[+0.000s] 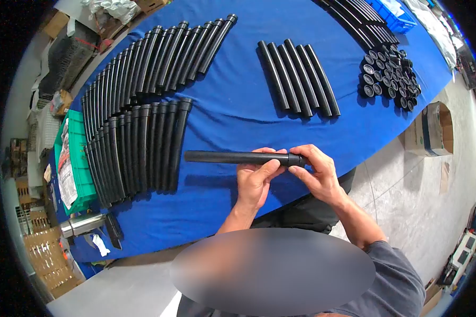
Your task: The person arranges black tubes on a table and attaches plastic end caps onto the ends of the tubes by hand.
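A black tube lies level across my two hands, above the blue cloth near the table's front edge. My left hand is wrapped around the tube close to its right end. With thumb and fingers, my right hand pinches the black end cap at the tube's right end. Whether the cap is fully seated cannot be seen. Beyond my hands lie several black tubes side by side, with no caps showing on them. A pile of small round black caps sits to the far right.
Rows of capped black tubes cover the table's left side. A green crate and a silver cylinder are at the left edge. More black tubes and a blue bin stand far right. A cardboard box rests on the floor.
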A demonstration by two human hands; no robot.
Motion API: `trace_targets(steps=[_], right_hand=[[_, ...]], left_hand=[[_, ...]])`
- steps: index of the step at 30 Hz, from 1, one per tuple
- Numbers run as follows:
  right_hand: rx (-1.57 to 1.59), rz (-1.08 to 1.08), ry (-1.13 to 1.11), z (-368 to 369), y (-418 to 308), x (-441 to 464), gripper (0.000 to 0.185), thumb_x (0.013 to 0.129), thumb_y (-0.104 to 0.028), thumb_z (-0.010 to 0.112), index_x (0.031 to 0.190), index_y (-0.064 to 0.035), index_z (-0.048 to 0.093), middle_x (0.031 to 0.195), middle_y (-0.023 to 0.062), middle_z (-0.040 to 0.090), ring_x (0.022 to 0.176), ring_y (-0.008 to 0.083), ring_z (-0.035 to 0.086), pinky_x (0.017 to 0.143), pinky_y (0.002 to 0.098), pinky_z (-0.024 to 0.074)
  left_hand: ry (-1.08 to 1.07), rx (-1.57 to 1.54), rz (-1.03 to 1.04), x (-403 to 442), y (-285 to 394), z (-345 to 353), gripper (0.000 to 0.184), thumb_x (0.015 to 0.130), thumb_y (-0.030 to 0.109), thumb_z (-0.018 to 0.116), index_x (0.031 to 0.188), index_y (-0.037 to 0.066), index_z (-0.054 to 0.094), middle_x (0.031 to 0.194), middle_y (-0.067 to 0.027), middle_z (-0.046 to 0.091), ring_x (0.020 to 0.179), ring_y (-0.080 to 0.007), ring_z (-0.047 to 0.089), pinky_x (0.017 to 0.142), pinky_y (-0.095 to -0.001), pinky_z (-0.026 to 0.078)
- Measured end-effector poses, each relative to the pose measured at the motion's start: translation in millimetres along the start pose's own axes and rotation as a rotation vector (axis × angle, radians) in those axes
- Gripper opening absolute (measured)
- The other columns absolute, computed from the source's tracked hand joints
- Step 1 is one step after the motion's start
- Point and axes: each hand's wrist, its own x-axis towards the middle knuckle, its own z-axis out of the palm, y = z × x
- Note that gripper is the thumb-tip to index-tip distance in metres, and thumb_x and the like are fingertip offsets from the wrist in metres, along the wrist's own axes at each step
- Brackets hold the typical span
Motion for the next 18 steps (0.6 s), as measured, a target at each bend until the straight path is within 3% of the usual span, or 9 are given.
trace_targets(steps=[2,4,7,10,11,14,18], right_hand=[[-0.012,0.001,-0.004,-1,-1,-1,0.036,0.088,-0.009,0.076,0.119,0.0024,0.064,0.105,0.0165,0.067,0.095,0.0282,0.069,0.082,0.0361,0.0544],[0.109,0.115,0.015,2,3,-5,0.036,0.089,-0.008,0.075,0.121,0.0026,0.063,0.105,0.0118,0.067,0.093,0.0196,0.066,0.081,0.031,0.0523],[0.358,0.338,0.059,7,12,-14,0.036,0.092,-0.006,0.073,0.125,0.0023,0.061,0.106,0.0066,0.067,0.093,0.0116,0.064,0.082,0.0263,0.0515],[0.569,0.461,0.1,2,23,-14,0.038,0.094,-0.004,0.072,0.129,0.0018,0.059,0.106,0.0047,0.066,0.094,0.0093,0.064,0.084,0.0251,0.0523],[0.629,0.48,0.114,-1,26,-12,0.039,0.094,-0.004,0.072,0.13,0.0017,0.058,0.107,0.0045,0.066,0.095,0.009,0.064,0.085,0.0251,0.0527],[0.568,0.486,0.057,-10,29,-7,0.044,0.091,-0.009,0.078,0.129,0.0011,0.058,0.1,0.0003,0.065,0.088,0.0068,0.063,0.078,0.0242,0.0528],[0.12,0.213,0.078,-16,33,-2,0.047,0.086,-0.013,0.084,0.126,-0.0018,0.063,0.098,0.004,0.066,0.088,0.0088,0.064,0.075,0.0248,0.0523]], left_hand=[[0.009,0.014,-0.016,0,1,0,0.025,0.092,-0.004,0.069,0.117,-0.002,0.065,0.118,-0.0243,0.07,0.109,-0.0325,0.07,0.095,-0.0455,0.062],[0.027,0.033,-0.042,1,2,0,0.024,0.092,-0.003,0.069,0.116,-0.002,0.065,0.118,-0.0241,0.07,0.109,-0.0322,0.07,0.095,-0.0454,0.062],[-0.035,0.182,-0.062,10,6,-1,0.036,0.092,0.001,0.072,0.126,0.0,0.06,0.124,-0.0241,0.067,0.115,-0.0333,0.068,0.096,-0.0486,0.061],[-0.199,0.06,0.101,23,26,6,0.051,0.092,0.006,0.073,0.139,0.005,0.051,0.133,-0.0235,0.063,0.123,-0.0362,0.064,0.097,-0.0537,0.06],[-0.185,-0.082,0.029,39,41,-8,0.061,0.094,0.007,0.071,0.147,0.011,0.043,0.139,-0.0231,0.059,0.128,-0.0389,0.06,0.097,-0.0583,0.058],[-0.192,0.019,0.062,58,44,-24,0.037,0.096,0.003,0.066,0.131,0.01,0.056,0.126,-0.0227,0.067,0.121,-0.0415,0.064,0.094,-0.0589,0.06],[-0.152,-0.012,0.057,54,31,-24,0.023,0.097,0.005,0.066,0.119,0.009,0.06,0.119,-0.021,0.07,0.118,-0.0423,0.066,0.09,-0.0571,0.062]])
